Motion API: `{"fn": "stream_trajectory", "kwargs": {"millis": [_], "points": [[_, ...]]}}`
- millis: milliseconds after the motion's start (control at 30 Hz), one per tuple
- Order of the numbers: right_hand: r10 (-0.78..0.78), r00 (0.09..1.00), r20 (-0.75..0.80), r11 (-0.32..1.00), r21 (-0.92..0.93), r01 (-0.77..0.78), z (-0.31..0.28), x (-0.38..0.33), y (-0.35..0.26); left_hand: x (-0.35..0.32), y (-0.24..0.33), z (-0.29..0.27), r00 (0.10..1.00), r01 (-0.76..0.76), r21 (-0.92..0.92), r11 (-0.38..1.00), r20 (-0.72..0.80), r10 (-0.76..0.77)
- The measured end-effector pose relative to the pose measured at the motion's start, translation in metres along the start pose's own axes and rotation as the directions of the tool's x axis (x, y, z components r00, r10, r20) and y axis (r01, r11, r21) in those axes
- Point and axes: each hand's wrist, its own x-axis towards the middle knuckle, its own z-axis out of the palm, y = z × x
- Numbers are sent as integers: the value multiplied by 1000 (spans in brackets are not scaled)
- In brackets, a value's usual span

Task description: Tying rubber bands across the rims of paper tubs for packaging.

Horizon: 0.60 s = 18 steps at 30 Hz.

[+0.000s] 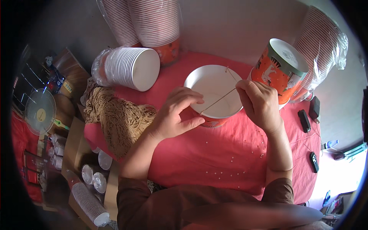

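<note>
In front of me on the red cloth stands an orange paper bucket (212, 122), upright, its white inside facing up. A thin tan cord (217, 101) runs from the near side of the rim to my right hand (261, 101), then back to the far side of the rim. The fingers of that hand are closed in a pinch on the cord at the bucket's right edge. My left hand (174, 113) is at the bucket's left side, thumb and fingers apart, with no cord between them. Whether its fingertips touch the rim I cannot tell.
A heap of tan cords (119, 119) lies at the left. Plastic-wrapped bucket stacks (126, 67) stand behind it and at the back right. Upside-down orange buckets (278, 71) are stacked at the right. Small white bits (232, 161) and a black remote control (314, 161) lie nearer me.
</note>
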Motion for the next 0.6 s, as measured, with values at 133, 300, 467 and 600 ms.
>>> {"fn": "stream_trajectory", "kwargs": {"millis": [133, 300, 467, 600], "points": [[7, 1000, 12, 1000, -5, -7, -1, 0, 4, -1, -16, -4, 997, 9, 136, 991, 78, -20], [112, 979, 169, 994, -1, -114, -4, -3, 5, -6, -34, -2, 1000, 27, -86, 996, 11, -26], [113, 975, 192, 985, 111, -136, -8, -3, 8, -11, -37, -6, 981, 142, -236, 961, -94, -168], [59, 962, 265, 947, 290, -138, -12, -2, 3, -14, -36, 3, 871, 254, -648, 718, -170, -461]]}}
